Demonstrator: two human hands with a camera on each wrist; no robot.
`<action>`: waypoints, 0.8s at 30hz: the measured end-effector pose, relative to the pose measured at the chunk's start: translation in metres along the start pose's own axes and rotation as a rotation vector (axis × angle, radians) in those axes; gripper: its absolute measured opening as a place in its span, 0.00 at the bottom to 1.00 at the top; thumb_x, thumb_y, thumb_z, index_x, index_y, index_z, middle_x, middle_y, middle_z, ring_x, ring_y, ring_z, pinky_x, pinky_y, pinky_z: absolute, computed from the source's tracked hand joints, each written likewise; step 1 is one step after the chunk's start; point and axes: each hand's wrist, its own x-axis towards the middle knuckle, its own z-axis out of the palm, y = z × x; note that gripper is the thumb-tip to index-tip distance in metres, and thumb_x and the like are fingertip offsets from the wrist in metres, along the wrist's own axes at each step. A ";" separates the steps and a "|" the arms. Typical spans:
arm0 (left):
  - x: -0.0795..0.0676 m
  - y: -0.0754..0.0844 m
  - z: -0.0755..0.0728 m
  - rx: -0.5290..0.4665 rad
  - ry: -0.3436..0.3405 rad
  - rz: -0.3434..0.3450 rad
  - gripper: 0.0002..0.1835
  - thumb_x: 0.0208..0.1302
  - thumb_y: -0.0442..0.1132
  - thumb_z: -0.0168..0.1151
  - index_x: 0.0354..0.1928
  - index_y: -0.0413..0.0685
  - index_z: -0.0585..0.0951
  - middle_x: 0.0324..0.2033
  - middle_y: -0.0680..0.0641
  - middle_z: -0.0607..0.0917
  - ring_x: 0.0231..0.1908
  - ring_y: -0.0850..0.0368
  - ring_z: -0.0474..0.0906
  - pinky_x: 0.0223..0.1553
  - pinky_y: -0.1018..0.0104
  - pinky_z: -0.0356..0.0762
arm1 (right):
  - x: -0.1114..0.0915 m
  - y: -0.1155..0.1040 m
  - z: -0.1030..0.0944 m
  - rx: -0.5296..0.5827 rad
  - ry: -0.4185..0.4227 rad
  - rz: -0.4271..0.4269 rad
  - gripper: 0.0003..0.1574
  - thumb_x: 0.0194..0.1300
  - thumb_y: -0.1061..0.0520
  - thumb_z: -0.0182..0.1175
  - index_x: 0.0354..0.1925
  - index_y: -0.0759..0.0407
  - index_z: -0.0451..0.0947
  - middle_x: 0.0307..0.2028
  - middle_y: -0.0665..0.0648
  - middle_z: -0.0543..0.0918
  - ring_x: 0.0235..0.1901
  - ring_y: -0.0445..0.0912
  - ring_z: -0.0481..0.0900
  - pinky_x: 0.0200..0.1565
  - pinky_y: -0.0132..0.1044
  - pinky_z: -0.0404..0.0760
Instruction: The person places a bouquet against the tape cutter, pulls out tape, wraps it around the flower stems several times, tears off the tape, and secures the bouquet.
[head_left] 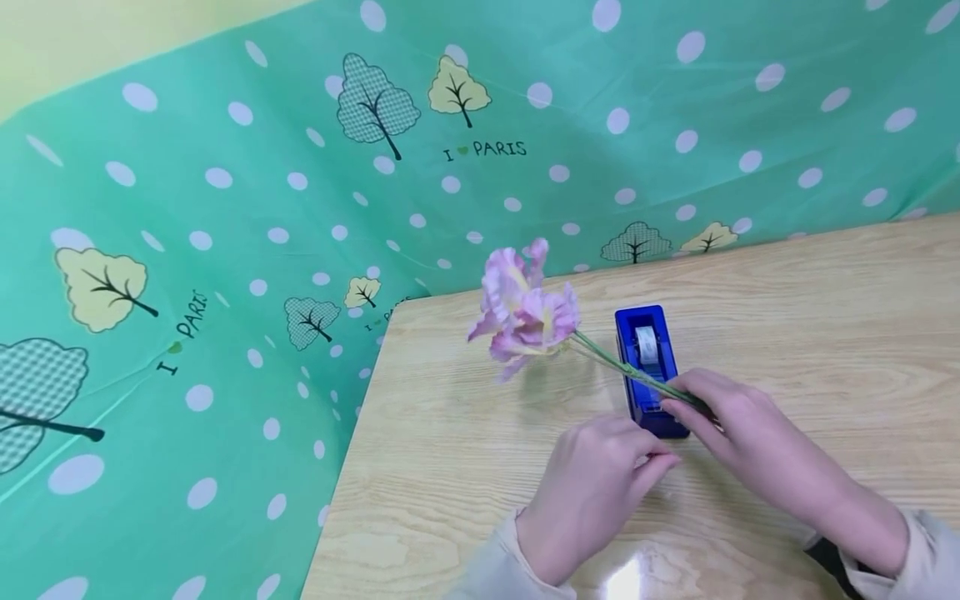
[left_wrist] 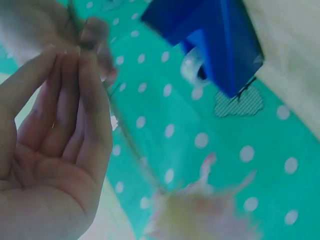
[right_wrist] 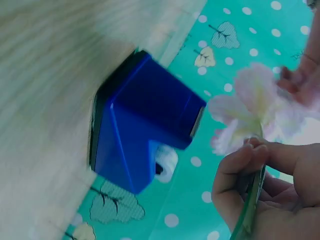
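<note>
My right hand (head_left: 757, 433) pinches the green stem of a pink artificial flower (head_left: 528, 308) between thumb and fingers, near the stem's lower end. The stem slants up and left across a blue tape dispenser (head_left: 648, 321), and the blossoms hang over the table to its left. In the right wrist view the thumb and fingertips meet round the stem (right_wrist: 253, 200). My left hand (head_left: 592, 483) is just in front of the dispenser, its thumb and fingertips brought together; I cannot tell if anything thin is between them.
The dispenser stands on a light wooden table (head_left: 442, 442) with a roll of tape (head_left: 646, 344) in it. A green cloth (head_left: 225, 333) with white dots and trees hangs along the back and left sides of the table.
</note>
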 end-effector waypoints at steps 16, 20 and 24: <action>0.010 -0.045 0.002 -0.925 -0.098 -0.587 0.15 0.62 0.42 0.69 0.47 0.42 0.86 0.38 0.48 0.90 0.35 0.67 0.86 0.41 0.71 0.83 | -0.002 -0.011 0.005 0.269 0.012 0.022 0.12 0.67 0.65 0.63 0.41 0.47 0.83 0.34 0.41 0.84 0.32 0.35 0.79 0.30 0.25 0.77; 0.010 -0.059 -0.007 -1.098 0.018 -0.619 0.13 0.65 0.36 0.66 0.47 0.35 0.85 0.44 0.40 0.88 0.40 0.56 0.86 0.48 0.62 0.83 | -0.002 -0.014 0.008 0.314 -0.010 0.031 0.12 0.67 0.64 0.63 0.36 0.44 0.81 0.29 0.40 0.81 0.27 0.35 0.75 0.25 0.27 0.74; 0.012 -0.060 -0.007 -1.226 0.057 -0.577 0.14 0.70 0.35 0.61 0.49 0.28 0.82 0.47 0.30 0.85 0.39 0.59 0.86 0.47 0.59 0.84 | -0.005 -0.018 0.013 0.310 -0.023 -0.038 0.15 0.64 0.66 0.65 0.36 0.44 0.80 0.29 0.38 0.79 0.28 0.33 0.76 0.30 0.27 0.78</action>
